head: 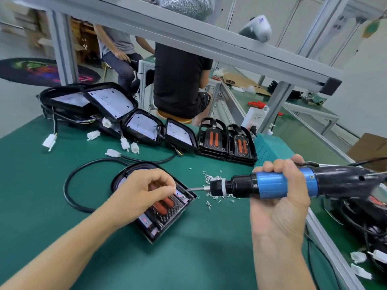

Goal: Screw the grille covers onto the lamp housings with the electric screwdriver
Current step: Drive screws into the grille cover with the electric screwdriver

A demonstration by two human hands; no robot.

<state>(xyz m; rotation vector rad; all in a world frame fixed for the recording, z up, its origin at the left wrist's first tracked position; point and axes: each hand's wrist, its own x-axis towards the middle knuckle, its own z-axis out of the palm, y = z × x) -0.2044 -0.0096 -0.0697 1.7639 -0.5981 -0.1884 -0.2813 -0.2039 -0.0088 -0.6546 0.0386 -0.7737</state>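
A black lamp housing (161, 222) with an orange-slotted grille cover lies on the green mat, its black cable (69, 191) looping to the left. My left hand (146, 189) rests on the cover and pinches a small screw between thumb and forefinger near the cover's right corner. My right hand (278, 197) grips the blue-and-black electric screwdriver (272, 185), held nearly level, with its bit tip (191, 189) at that same corner. A scatter of loose screws (211, 178) lies on the mat under the driver's chuck.
Several open lamp housings (111, 103) with white connectors stand at the back left. Two grille covers (227, 141) lean beside a teal box (272, 147). More lamps and cables (366, 216) fill the right side. A grey frame beam (209, 42) crosses overhead. Two people sit beyond the bench.
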